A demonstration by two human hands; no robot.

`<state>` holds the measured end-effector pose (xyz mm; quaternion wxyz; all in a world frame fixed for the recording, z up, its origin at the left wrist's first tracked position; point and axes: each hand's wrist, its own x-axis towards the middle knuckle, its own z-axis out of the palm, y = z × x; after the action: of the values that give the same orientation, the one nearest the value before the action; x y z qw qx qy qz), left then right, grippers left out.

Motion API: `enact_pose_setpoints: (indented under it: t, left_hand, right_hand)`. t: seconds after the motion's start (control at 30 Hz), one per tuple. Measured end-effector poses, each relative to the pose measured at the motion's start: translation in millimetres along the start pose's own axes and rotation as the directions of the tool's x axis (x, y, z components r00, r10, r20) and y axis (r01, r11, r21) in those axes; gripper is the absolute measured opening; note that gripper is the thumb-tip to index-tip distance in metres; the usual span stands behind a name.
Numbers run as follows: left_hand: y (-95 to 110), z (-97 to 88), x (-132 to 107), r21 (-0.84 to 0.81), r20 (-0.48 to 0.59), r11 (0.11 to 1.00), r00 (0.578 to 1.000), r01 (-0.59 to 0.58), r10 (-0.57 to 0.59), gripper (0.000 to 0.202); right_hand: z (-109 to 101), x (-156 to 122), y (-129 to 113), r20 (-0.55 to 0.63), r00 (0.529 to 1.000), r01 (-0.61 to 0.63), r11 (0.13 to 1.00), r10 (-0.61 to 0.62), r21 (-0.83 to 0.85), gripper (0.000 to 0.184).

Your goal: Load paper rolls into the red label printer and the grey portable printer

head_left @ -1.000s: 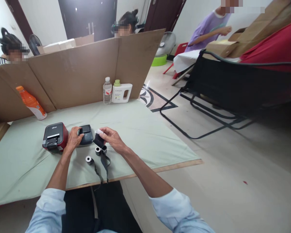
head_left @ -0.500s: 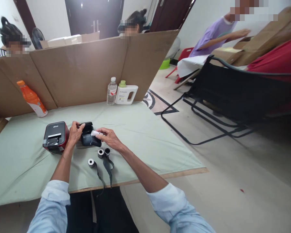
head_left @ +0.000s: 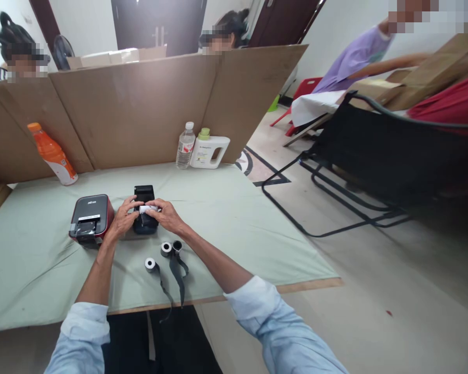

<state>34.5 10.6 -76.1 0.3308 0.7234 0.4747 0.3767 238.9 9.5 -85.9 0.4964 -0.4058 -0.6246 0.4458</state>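
A small black printer (head_left: 144, 208) with its lid raised sits on the pale green table cover (head_left: 226, 228). My left hand (head_left: 122, 221) grips its left side with curled fingers. My right hand (head_left: 166, 215) pinches a small white paper roll (head_left: 147, 209) at the printer's open compartment. Just in front lie three small rolls (head_left: 166, 249) with dark ribbon trailing over the table's front edge. A red and black label printer (head_left: 89, 218) stands to the left of my left hand.
An orange bottle (head_left: 52, 155) leans at the back left. A water bottle (head_left: 185, 146) and a white jug (head_left: 210, 150) stand before the cardboard screen (head_left: 140, 109). A black folding chair (head_left: 374, 150) is to the right. Other people sit behind the screen and at the far right.
My right hand brought the white roll from beside the small printer into its open compartment. The printer's lid has gone up. My left hand stayed on the printer's side.
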Motion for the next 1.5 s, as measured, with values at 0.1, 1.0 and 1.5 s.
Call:
enact_pose_setpoints:
  t: [0.1, 1.0, 1.5]
  left_hand:
    - [6, 0.9, 2, 0.009, 0.018, 1.000, 1.000, -0.018, 0.018, 0.041]
    - [25, 7.7, 8, -0.195, -0.056, 0.981, 0.998, -0.009, -0.002, 0.037]
    - [13, 3.4, 16, 0.109, -0.066, 0.983, 0.986, -0.148, 0.155, 0.034]
  right_hand:
    - [1, 3, 1, -0.001, 0.998, -0.057, 0.995, 0.057, 0.081, 0.035]
    - [-10, -12, -31, 0.017, 0.942, -0.312, 0.855, 0.335, 0.416, 0.045]
    - [2, -19, -20, 0.129, 0.926, -0.378, 0.851, 0.356, 0.365, 0.018]
